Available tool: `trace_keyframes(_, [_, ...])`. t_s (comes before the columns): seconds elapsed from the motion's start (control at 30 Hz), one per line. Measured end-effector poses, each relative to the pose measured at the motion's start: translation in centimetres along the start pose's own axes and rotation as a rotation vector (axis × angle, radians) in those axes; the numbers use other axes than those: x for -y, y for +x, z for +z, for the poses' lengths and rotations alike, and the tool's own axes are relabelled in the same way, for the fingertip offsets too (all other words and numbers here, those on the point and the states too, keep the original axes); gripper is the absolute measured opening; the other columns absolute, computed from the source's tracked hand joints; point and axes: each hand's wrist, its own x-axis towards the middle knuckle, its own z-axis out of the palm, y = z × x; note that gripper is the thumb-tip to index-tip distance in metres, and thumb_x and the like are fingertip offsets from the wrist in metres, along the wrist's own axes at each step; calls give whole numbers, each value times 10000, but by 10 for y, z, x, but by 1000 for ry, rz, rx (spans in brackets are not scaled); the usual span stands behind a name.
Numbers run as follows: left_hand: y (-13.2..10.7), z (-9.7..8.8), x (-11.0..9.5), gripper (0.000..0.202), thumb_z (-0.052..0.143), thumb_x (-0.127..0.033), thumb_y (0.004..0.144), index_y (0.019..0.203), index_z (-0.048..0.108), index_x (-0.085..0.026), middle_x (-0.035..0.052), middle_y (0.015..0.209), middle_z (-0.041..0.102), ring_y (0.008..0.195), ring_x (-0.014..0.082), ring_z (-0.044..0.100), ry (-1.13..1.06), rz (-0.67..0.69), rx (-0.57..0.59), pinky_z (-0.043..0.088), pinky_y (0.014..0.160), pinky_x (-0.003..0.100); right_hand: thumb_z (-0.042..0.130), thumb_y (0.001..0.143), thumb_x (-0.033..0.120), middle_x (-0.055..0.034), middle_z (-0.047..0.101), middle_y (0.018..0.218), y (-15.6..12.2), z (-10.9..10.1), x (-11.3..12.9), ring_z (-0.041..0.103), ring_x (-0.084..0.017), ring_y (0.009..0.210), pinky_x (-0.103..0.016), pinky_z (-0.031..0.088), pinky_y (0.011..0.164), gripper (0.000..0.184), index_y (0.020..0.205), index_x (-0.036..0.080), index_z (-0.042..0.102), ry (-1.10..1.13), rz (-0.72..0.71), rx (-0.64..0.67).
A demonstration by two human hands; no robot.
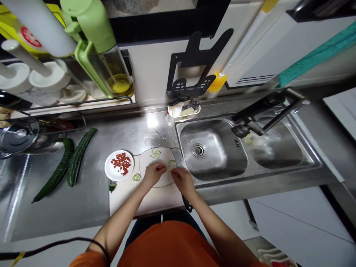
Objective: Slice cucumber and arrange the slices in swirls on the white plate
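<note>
Over a white plate (150, 181), my left hand (154, 174) and my right hand (184, 181) come together with their fingertips pinched close to each other. Whatever lies between the fingers is too small to make out. Thin cucumber slices (155, 153) rest on the plate's far part, and another curved cucumber slice (171, 162) lies just beyond my fingertips. The plate stands on a pale cutting board (122, 198). Left of my left hand, more cucumber slices (136, 177) and a dark green cucumber end (112, 187) lie on the board.
A white bowl (109, 168) of chopped red pieces stands left of the plate. Two whole cucumbers (76, 159) lie on the steel counter farther left. A double sink (214, 178) with a black tap (250, 115) is on the right. A black knife handle (187, 204) shows beneath my right wrist.
</note>
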Motion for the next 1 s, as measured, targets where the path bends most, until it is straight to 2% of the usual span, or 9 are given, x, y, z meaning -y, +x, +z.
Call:
trace_keyframes(0.17, [14,6,-8,123,596,-269,761,795,693,-202,-18,692,658,626,104,564,232,147,-45,411,609,215,541,825,150,-19,690,785,12,4,-2,546,-175,787,-257,375,741,168,864,207,695,-155,32,-31])
trace_keyframes(0.33, [24,9,-14,133,555,-194,793,827,683,-205,-7,735,668,683,116,581,394,245,-41,402,649,223,548,856,205,-15,678,750,20,8,2,532,-178,821,-258,310,696,151,844,231,697,-339,92,-33])
trace_keyframes(0.6, [30,13,-12,140,527,-189,819,824,666,-206,17,784,662,747,147,578,561,304,-59,390,679,249,540,872,226,-21,681,799,24,13,4,515,-192,889,-277,230,636,136,840,231,673,-480,144,11])
trace_keyframes(1.0, [29,11,-10,150,505,-194,837,839,655,-208,25,799,651,778,157,572,607,323,-40,400,703,255,528,881,232,-20,674,814,25,11,9,503,-197,908,-293,225,637,132,839,224,652,-526,149,56])
